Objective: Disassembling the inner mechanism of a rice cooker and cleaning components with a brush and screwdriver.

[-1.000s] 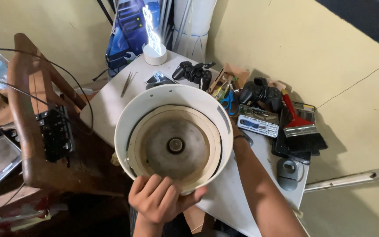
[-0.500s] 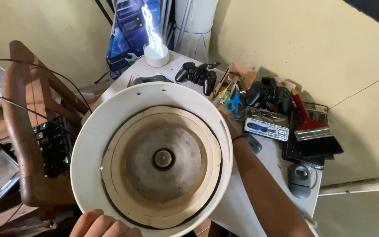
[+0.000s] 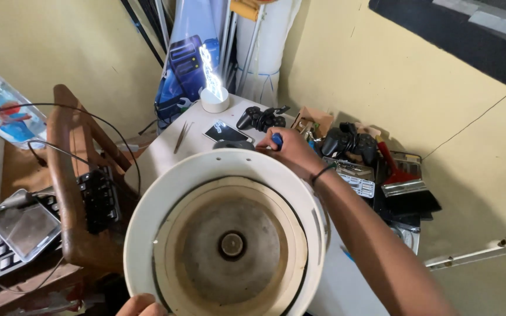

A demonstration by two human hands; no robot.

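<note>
We hold white round housing (image 3: pixel 224 234) by left hand (image 3: pixel 142 305) only, fingers clamped on rim at 7 o'clock — may slip. Right hand (image 3: pixel 288 152) fingers clamped on blue tool (image 3: pixel 277 140) at 12 o'clock — may knock black controller (image 3: pixel 259 119).

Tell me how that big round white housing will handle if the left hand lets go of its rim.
The white housing looks stiff, moulded and hard. It seems bulky for one hand, and only the left hand shows at its lower rim, so it may tip. Its round rim would probably roll, and the dusty inner disc could feel slippery.
</note>
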